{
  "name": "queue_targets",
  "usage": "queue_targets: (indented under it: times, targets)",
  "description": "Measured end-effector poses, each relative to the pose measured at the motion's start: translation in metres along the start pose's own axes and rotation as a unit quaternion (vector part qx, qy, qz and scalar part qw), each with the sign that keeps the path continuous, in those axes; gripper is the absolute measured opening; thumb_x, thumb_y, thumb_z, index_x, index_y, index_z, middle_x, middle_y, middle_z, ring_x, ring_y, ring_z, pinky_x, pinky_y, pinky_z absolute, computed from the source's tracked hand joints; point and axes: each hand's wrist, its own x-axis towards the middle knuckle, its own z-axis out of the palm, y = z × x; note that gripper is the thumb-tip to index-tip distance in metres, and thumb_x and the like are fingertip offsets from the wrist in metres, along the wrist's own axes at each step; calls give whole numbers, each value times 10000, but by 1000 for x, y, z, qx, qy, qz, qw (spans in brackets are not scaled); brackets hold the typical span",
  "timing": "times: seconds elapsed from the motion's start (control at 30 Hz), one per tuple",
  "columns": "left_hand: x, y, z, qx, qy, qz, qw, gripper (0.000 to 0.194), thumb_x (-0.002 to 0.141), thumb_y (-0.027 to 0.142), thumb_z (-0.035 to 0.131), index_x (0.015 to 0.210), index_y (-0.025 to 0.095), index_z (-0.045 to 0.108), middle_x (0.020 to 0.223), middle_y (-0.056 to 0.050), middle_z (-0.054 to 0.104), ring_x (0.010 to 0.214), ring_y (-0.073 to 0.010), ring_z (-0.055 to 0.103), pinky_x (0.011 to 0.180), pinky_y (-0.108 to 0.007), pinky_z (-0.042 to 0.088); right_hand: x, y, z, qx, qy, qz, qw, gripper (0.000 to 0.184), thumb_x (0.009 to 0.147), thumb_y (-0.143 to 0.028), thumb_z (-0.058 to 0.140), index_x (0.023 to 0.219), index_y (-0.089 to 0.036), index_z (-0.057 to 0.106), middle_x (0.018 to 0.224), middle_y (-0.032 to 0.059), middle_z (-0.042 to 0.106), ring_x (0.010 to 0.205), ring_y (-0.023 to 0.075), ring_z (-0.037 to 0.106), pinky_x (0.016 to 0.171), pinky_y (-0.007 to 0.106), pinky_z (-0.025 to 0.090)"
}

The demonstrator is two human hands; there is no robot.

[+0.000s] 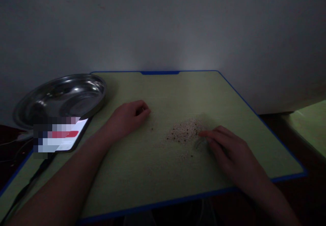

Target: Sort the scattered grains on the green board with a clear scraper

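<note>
**Grain heap [183,130] at my right hand [230,148], tabletop [163,93] running ahead**

My right index finger reaches forward and left to the heap's right side, thumb tucked below it; whether I pinch anything between them I cannot tell. The pale heap lies between my two hands, dotted with dark bits [178,141], and thins out towards me in a loose scatter.

My left hand [132,115] rests left of the heap, apart from it, fingers curled inwards with a small hollow beside the thumb; whether something sits inside I cannot tell. Just to its right lies a lone dark bit [152,129].

Beyond both hands I have wide room as far as the table's far edge, with a wall [163,25] behind. Right of my right hand a strip of tabletop leads to the slanting side edge; my right forearm crosses the blue edging [165,203] nearest me.

Left of my left hand, room is tighter: a metal basin [53,97] tilts there, its rim reaching past the table's left edge. A lit phone [66,146] with a dark cable [38,171] lies beside my left forearm.
</note>
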Motion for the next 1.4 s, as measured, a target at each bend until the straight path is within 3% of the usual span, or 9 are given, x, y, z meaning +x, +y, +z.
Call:
queue_targets:
  times: [0.2,0.4,0.57,0.77,1.03,1.4]
  targets:
    - [-1,-3,-1,-63,51,-14,997,229,832,387,518,928,199,609,774,-20,646,654,-160,560,599,-278,428,-3,-6,3,-2,-28,-13,1000,304,966,-191,402,1097,-170,675,911,82,637,844,192,628,757,357,526]
    - [0,-4,-2,-51,78,-14,996,241,811,329,542,1005,195,593,853,-37,630,667,-154,547,611,-282,442,-7,-11,-1,11,-72,-26,997,293,967,-166,393,1065,-195,668,954,77,653,881,188,636,764,358,528]
    - [0,-6,-1,-28,89,-17,995,287,768,247,554,1050,206,589,918,-40,592,690,-150,546,629,-284,462,-16,-15,-6,5,-70,-29,997,289,971,-169,395,1086,-197,659,921,69,644,845,178,637,717,342,530]
    - [2,-10,1,-30,104,0,994,301,746,180,527,1032,197,618,974,-50,570,702,-140,565,666,-290,486,-30,-19,-1,15,-76,-35,996,290,981,-170,384,1097,-201,648,886,52,622,810,157,628,699,312,536]
    - [3,-11,3,-35,121,-10,992,241,752,189,527,961,196,648,960,-54,610,720,-157,596,717,-322,510,-31,-15,8,11,-71,-23,997,296,972,-173,381,1077,-195,657,913,73,626,832,184,626,726,358,544]
    - [5,-16,4,-24,102,-4,995,189,743,225,556,906,171,635,905,-56,634,767,-184,601,730,-332,500,-45,-34,11,22,-106,-63,992,296,930,-126,407,1047,-216,664,910,64,654,819,172,647,690,292,565]
